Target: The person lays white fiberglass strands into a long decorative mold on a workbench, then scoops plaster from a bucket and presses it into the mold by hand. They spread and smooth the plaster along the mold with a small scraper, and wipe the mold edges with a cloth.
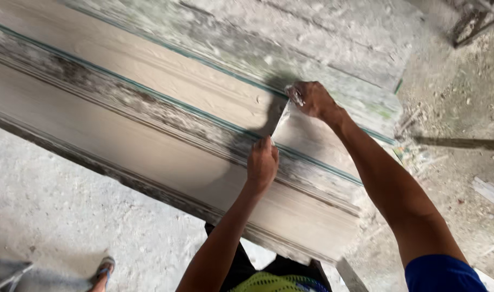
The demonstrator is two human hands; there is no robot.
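Dusty grey concrete floor (68,216) underlies a long beige moulded cornice slab with thin green edge lines (149,135), lying diagonally beneath both hands. Left hand (262,162), arm extended forward, fingers curled closed, pinches the lower end of a thin pale flat metal blade (282,120) against the slab; right hand (312,99), just beyond it, arm outstretched, grips the blade's upper end in a closed fist.

Both arms reach forward, left grip (262,162) and right grip (311,99) clenched.

Bare slab (149,140) left of hands; rubble (458,97) right
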